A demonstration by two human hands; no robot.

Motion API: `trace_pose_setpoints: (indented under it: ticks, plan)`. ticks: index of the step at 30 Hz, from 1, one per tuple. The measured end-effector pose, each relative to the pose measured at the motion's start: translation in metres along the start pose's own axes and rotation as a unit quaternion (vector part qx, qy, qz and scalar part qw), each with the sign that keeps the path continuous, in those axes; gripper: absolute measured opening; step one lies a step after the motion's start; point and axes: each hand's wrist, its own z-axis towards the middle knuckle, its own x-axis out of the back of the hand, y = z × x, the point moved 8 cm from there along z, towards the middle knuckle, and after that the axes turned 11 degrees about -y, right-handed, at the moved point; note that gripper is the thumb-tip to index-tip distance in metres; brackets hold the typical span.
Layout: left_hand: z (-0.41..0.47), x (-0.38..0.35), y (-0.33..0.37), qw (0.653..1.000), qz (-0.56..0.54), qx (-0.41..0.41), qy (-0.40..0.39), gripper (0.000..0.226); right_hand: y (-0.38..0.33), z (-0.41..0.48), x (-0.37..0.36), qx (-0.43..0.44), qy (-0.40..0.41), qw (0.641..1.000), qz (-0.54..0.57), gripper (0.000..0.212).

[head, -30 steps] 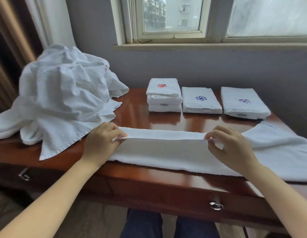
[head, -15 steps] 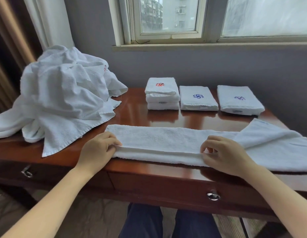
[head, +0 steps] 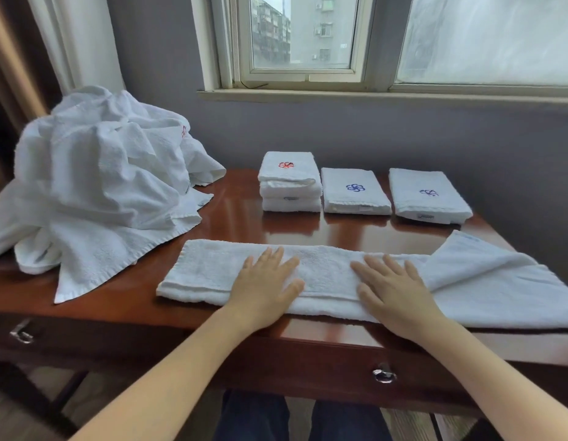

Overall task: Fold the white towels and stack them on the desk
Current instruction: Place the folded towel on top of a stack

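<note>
My left hand point(head: 266, 288) and right hand point(head: 394, 291) press flat, fingers straight, on the folded towel point(head: 206, 268). Behind: red-emblem stack point(head: 287, 186), two blue-emblem towels point(head: 355, 195); hem tags unreadable.

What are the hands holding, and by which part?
Nothing is gripped. The left hand and right hand lie flat, pressing the long folded towel.

I get soft, even daylight from the white-framed window point(head: 303, 33) at the far wall, and the room is moderately bright. The glossy reddish-brown wooden desk point(head: 238, 224) shows pale glare streaks on its far half. Shadows are faint. The wide lens bows the edges, and the near left corner looks smeared.
</note>
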Motion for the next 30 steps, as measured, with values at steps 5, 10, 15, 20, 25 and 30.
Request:
trace_pose_setpoints:
  ticks: [5,10,15,20,25,30]
  plan:
    - [0.013,-0.009,-0.024,0.998,0.038,0.032,-0.030,0.065,-0.003,0.017,-0.012,-0.026,-0.043,0.999,0.005,0.052]
    - [0.022,0.003,-0.058,0.998,0.041,0.047,-0.027,0.064,-0.024,0.050,-0.017,-0.022,-0.040,0.999,0.023,0.053]
    - [0.029,0.013,-0.073,0.997,0.034,0.054,-0.047,0.062,-0.038,0.068,-0.017,-0.017,-0.033,0.999,0.026,0.052]
    - [0.039,0.024,-0.042,0.999,-0.027,0.019,-0.023,0.054,-0.029,0.059,0.004,0.030,0.003,0.996,0.084,0.035]
    - [0.056,0.032,0.035,0.987,-0.094,-0.126,0.025,0.031,0.025,0.054,0.035,0.013,-0.010,0.998,0.062,0.026]
    - [0.085,0.028,0.106,0.987,-0.079,-0.137,0.031,0.027,0.066,0.047,0.042,0.034,-0.053,0.997,-0.045,0.023]
